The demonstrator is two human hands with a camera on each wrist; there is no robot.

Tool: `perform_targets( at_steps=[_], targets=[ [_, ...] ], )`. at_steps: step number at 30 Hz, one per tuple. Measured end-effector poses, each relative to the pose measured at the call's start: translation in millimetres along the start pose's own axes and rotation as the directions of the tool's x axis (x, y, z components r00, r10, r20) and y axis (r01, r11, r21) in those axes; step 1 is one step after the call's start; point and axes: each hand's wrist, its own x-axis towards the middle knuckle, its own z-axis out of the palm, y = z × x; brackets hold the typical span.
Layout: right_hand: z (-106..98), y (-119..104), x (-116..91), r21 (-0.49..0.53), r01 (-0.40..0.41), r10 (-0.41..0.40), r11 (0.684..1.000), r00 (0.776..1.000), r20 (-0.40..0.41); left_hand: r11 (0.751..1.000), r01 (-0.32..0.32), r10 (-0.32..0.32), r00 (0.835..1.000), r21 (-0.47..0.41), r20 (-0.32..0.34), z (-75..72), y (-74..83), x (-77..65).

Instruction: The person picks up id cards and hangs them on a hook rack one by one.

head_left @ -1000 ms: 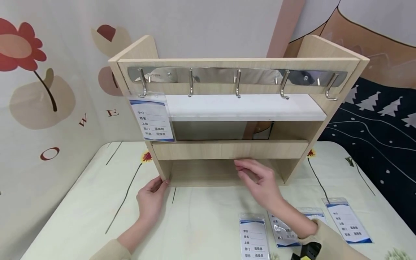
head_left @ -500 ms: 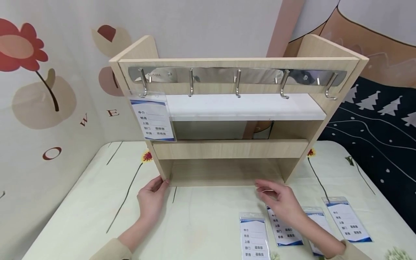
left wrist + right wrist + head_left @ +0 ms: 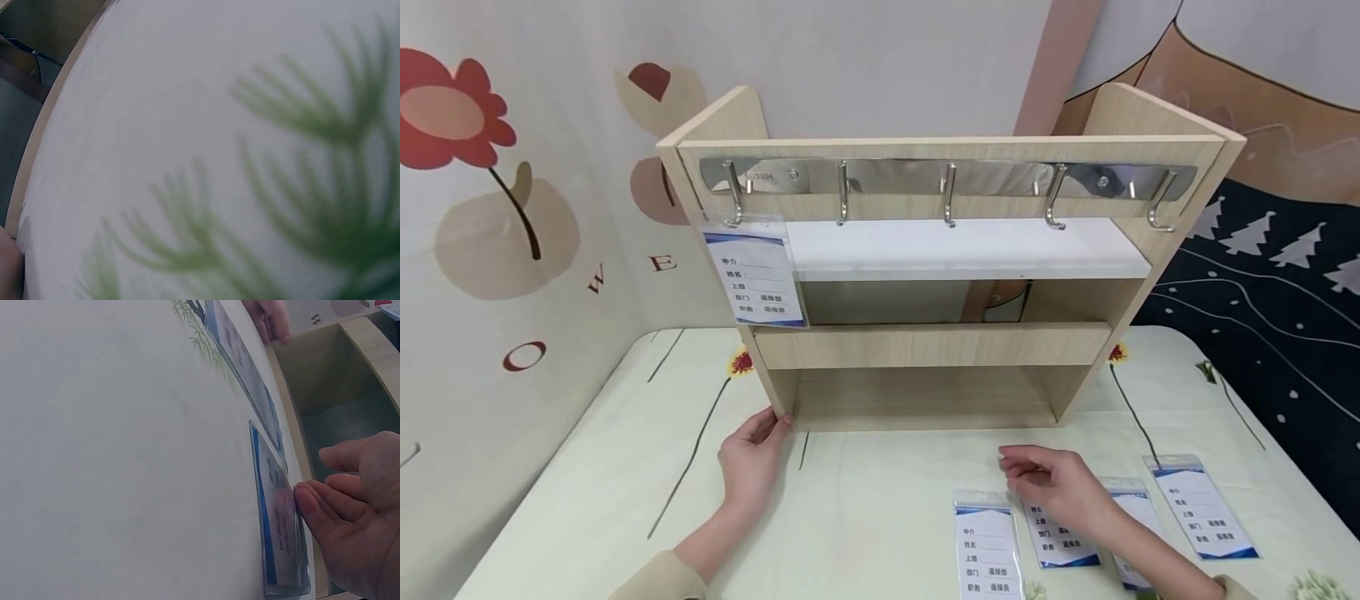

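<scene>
A light wooden shelf [image 3: 932,346] stands upright on the table, with a metal strip of several hooks [image 3: 950,196] across its upper front. From the leftmost hook hangs a plastic-sleeved name badge [image 3: 756,279]. My left hand [image 3: 751,458] pinches the lower left corner of the shelf's side panel; the left wrist view catches only a sliver of that hand [image 3: 9,265]. My right hand [image 3: 1060,487] holds nothing. Its loosely bent fingers lie over the top end of a badge [image 3: 1063,542] on the table, hiding part of it. In the right wrist view, the fingertips [image 3: 306,494] are right beside that badge's edge.
More badges lie on the cloth: one left of the right hand [image 3: 987,546], one partly under the forearm [image 3: 1138,517], one farther right [image 3: 1206,510]. A patterned curtain [image 3: 535,208] borders the left; dark tree-printed fabric [image 3: 1262,317] borders the right.
My right hand has dropped from the front of the shelf's lower board, moving right and toward me, to the badges. The left hand stays at the shelf's corner.
</scene>
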Motion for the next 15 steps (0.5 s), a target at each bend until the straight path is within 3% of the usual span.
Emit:
perform_targets(
  at_steps=[7, 15],
  targets=[
    [0.7, -3.2, -2.1, 0.001, 0.017, -0.017, 1.000, 0.997, 0.072, 1.000, 0.005, -0.005, 1.000, 0.005, -0.010, 0.0, -2.8, 2.1],
    [1.4, -3.1, -3.6, -0.110, 0.021, -0.006, 0.994, 0.991, 0.135, 1.000, 0.009, -0.009, 1.000, 0.003, -0.009, 0.4, -2.9, 1.5]
  ],
)
